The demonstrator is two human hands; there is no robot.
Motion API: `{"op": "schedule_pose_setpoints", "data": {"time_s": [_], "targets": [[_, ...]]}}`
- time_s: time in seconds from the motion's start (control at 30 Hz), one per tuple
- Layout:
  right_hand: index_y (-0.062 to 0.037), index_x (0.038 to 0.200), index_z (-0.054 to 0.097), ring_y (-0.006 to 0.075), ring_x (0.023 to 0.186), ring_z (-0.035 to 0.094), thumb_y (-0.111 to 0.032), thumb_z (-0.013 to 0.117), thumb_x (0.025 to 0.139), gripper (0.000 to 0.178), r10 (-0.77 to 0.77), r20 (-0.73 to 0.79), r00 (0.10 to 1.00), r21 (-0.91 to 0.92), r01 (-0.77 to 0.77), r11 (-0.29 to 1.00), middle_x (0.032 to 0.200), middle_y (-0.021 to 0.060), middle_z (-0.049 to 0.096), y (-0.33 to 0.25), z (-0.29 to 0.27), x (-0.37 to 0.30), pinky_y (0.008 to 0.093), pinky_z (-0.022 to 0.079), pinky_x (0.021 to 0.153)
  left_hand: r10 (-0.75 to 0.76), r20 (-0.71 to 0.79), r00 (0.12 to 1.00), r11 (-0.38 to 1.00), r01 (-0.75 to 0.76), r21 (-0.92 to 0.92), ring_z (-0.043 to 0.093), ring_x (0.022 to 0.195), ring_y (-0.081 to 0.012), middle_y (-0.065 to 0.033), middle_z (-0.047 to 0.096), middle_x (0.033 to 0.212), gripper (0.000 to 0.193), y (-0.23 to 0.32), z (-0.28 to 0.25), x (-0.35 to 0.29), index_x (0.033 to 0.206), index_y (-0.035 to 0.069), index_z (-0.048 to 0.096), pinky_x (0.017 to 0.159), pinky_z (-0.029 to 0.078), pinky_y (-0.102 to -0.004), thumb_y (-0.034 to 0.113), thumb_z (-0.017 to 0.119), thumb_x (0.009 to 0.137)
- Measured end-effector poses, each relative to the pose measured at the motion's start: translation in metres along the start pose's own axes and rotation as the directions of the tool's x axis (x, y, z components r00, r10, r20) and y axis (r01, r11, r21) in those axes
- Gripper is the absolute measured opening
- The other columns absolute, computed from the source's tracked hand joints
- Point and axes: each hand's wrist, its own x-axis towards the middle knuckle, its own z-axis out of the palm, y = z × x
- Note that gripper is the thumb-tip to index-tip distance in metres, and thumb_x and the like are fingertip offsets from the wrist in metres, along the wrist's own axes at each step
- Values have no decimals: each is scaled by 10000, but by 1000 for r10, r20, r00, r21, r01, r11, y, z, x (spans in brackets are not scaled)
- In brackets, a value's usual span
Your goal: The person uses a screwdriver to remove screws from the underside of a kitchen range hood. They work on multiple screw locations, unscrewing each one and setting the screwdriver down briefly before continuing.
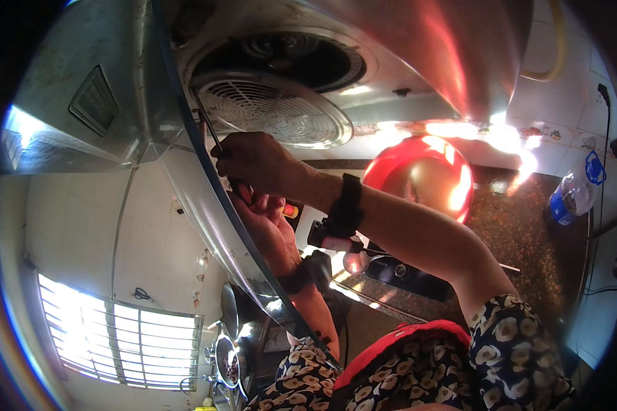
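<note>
A screwdriver (212,129) points up under the range hood (199,154), its thin metal shaft rising by the hood's edge. My right hand (257,161) is closed around the upper part of it, fingers pinched together. Just below, my left hand (271,229) has its fingers curled on the red and black handle (241,192). The round slotted fan cover (274,113) hangs tilted beneath the dark fan opening (281,61), close above my right hand. Whether the shaft's tip touches a screw cannot be made out.
A red basin (418,178) stands on the speckled brown countertop (521,240). Right of it is a clear plastic bottle (572,195) with a blue handle. A dark control panel (404,274) lies below my right forearm. Pans (227,356) stand lower left, near a barred window (116,335).
</note>
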Motion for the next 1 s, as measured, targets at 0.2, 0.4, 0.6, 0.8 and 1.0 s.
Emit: {"op": "schedule_pose_setpoints", "data": {"time_s": [0.2,0.4,0.6,0.8,1.0], "targets": [[8,1041,673,123,806,655,-120,713,832,248,55,-34,998,71,-53,996,877,97,701,0,0,0,264,536,718,85,-155,984,994,-72,85,526,705,-95,0,586,888,447,-6,10,-8,1070,58,581,622,444,-234,488,500,981],[-13,969,684,163,776,663,-192,738,795,256,-62,-109,992,-28,59,998,842,108,695,-5,2,-3,301,540,687,187,-181,966,923,-109,370,489,662,-68,20,538,780,415,-1,21,-11,1037,63,586,518,386,-200,468,537,962],[-9,962,661,127,757,639,-181,776,774,279,-54,-100,994,-97,44,994,817,77,675,-7,-4,-7,280,537,666,-6,21,1000,1000,6,14,501,686,-67,24,543,787,382,5,16,-12,1044,63,599,571,397,-222,429,507,985],[-16,964,658,123,755,639,-175,767,782,265,-32,-78,996,-47,29,998,812,81,674,-7,-6,-8,283,535,654,-21,40,999,999,22,-26,564,872,-96,-16,615,980,473,0,16,-13,1186,64,592,700,436,-248,475,467,990],[-36,988,674,224,727,655,-141,763,774,255,-295,-160,942,-394,213,894,850,117,682,-24,-10,-33,330,541,666,-1,-23,1000,994,-2,-108,569,883,-101,-19,617,990,483,-6,27,-21,1212,71,579,764,466,-253,481,447,994]]}}
